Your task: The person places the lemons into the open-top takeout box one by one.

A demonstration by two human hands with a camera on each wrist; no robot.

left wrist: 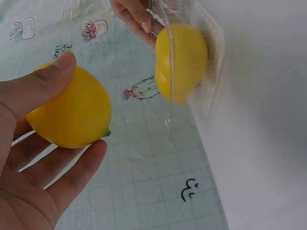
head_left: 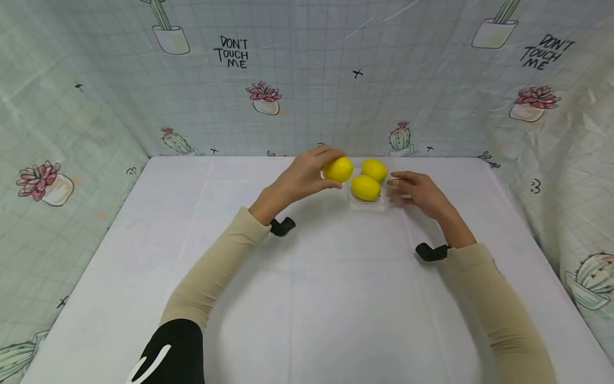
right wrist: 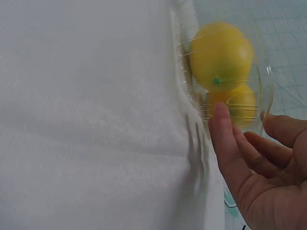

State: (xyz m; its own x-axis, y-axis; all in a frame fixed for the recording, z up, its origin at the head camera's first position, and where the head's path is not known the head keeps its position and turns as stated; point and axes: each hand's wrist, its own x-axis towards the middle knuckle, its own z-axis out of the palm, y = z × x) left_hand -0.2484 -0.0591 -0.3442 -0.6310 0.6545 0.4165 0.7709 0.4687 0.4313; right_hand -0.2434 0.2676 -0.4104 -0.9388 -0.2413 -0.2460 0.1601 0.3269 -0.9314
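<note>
My left hand (head_left: 309, 172) holds a yellow lemon (head_left: 338, 169) above the table, left of a clear plastic container (head_left: 366, 206). In the left wrist view, the thumb lies over that lemon (left wrist: 72, 110) and the fingers curve beneath it; a small green tip shows. Two more lemons sit in the container, a front one (head_left: 365, 188) and a back one (head_left: 374, 169). At the container's right side is my right hand (head_left: 422, 193), its fingers loosely extended. In the right wrist view, the fingertips (right wrist: 221, 112) rest by the clear wall.
A white cloth covers the table (head_left: 336, 298). Behind it hangs a patterned curtain (head_left: 312, 96) with printed plants, and more of it lines both sides. Black wrist mounts (head_left: 283, 226) stick out from both sleeves.
</note>
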